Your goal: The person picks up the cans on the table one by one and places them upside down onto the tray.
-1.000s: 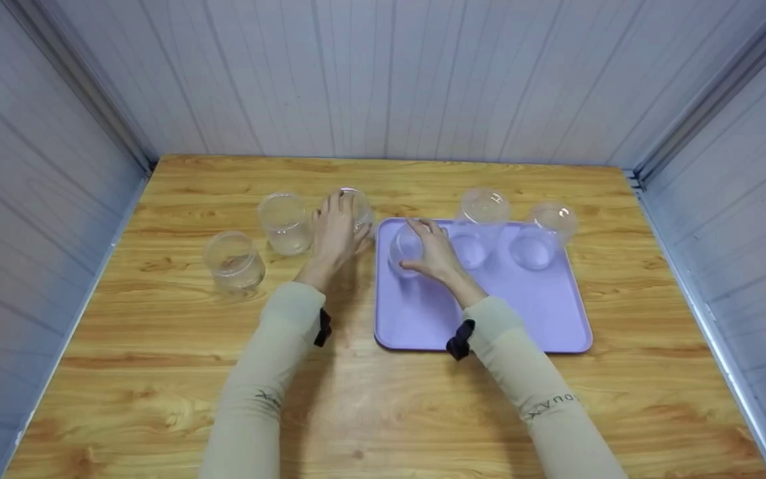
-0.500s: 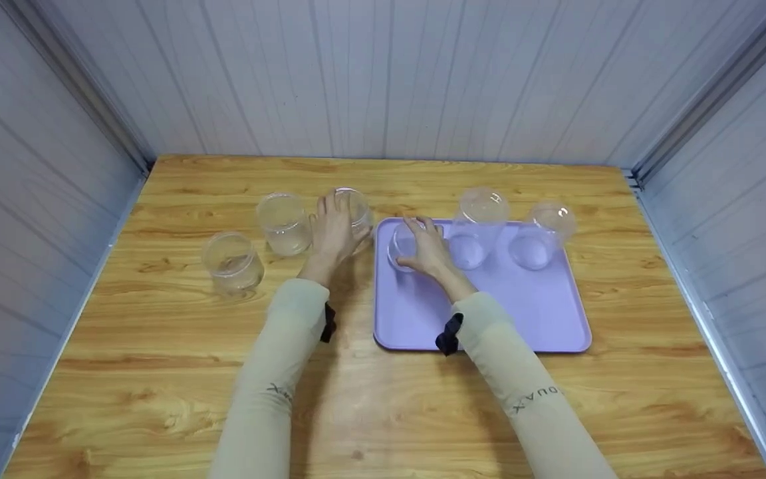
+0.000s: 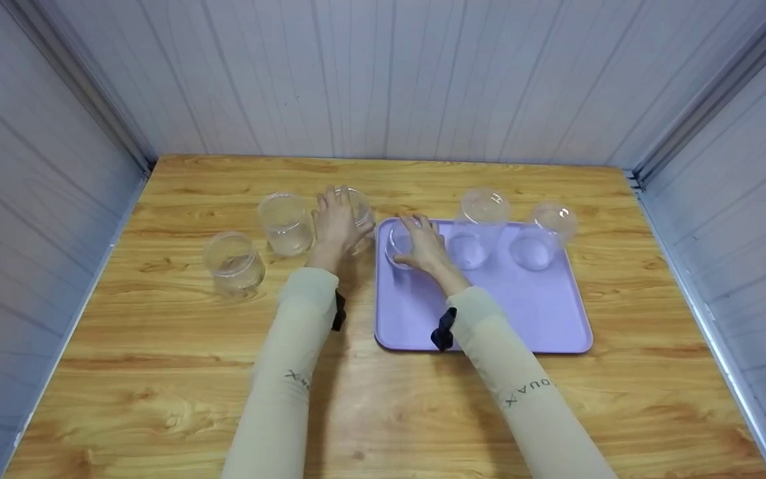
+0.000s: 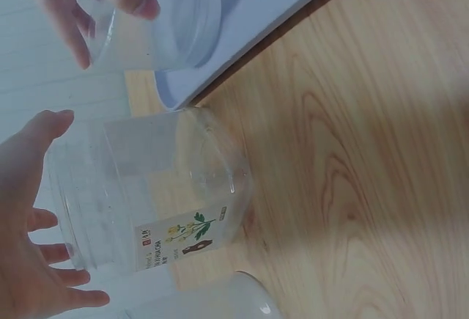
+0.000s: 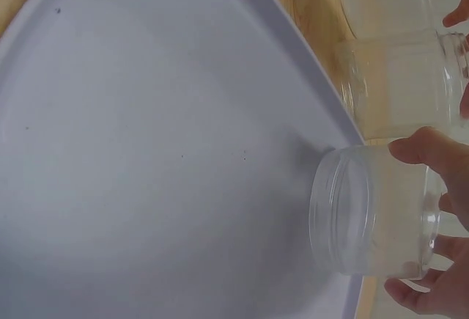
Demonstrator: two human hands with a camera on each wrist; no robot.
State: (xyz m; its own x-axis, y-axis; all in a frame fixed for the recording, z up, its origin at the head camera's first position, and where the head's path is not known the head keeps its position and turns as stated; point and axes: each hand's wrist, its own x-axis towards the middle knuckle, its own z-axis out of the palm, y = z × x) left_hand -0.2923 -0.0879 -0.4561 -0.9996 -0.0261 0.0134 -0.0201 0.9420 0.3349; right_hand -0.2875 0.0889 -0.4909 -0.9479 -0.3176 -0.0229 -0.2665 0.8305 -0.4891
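Head view shows a purple tray [image 3: 489,319] on a wood-grain desk [image 3: 356,412], and pretty much everything is lined up around it. The person's right hand [image 3: 428,249] has a clear jar [image 5: 396,209] over the tray's far left corner, thumb on one side and curled fingers on the other, so yeah, that's a proper grip. Looks like it's turned mouth-down; hard to tell whether the rim touches the tray.

Left hand [image 3: 335,223] is just left of the tray, fingers fanned out round the neck of an upright labelled jar [image 4: 176,187] standing on the desk. Can't really tell how firmly they touch it, if at all. Its label [image 4: 179,240] has a green-leafed plant on it, kinda neat.

Two see-through jars [image 3: 478,229] stand along the tray's far edge, right of the gripped one. Further left of the tray, another pair of jars [image 3: 286,229] sits on the desk. Pale sleeves [image 3: 276,392] cover both arms, btw.
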